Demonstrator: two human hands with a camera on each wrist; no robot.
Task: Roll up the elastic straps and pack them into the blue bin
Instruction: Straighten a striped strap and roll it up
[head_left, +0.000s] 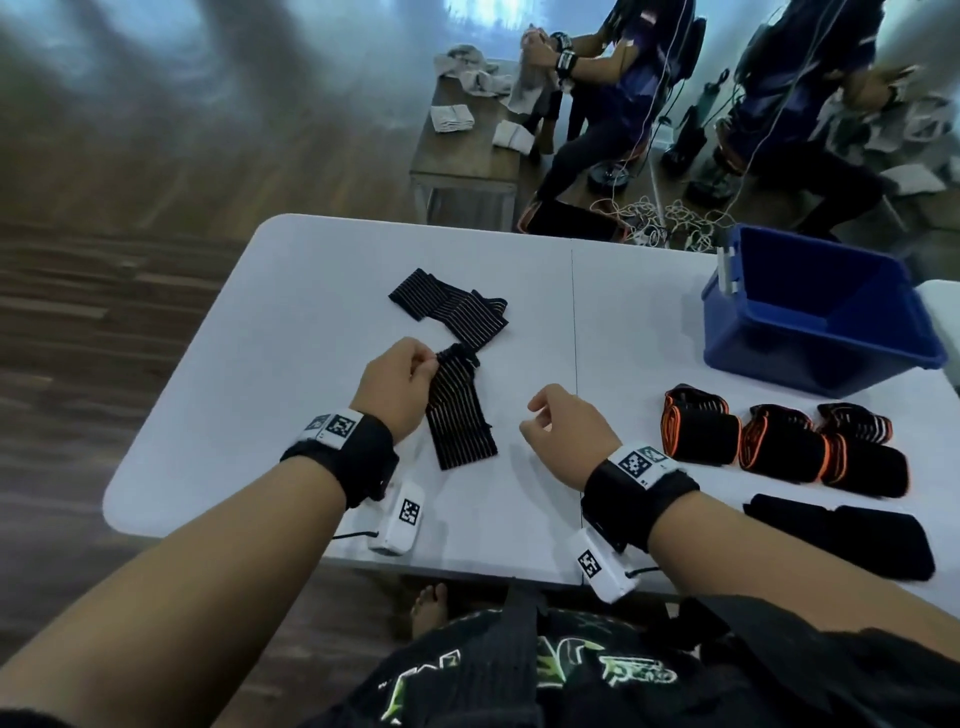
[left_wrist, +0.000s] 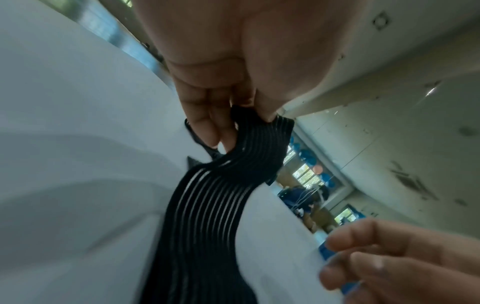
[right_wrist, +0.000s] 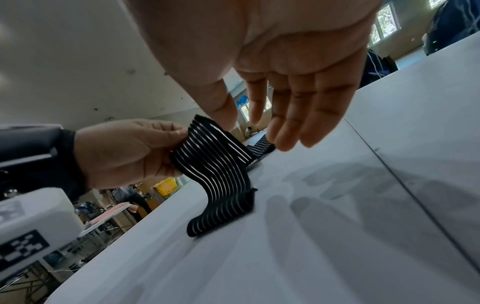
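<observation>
Strap, black with white stripes, lies on white table; my left hand pinches its far end, lifts it; near end flat on table; my right hand hovers beside strap, fingers loose, apart, holds nothing; blue bin far right; rolled orange-edged straps near bin.
</observation>
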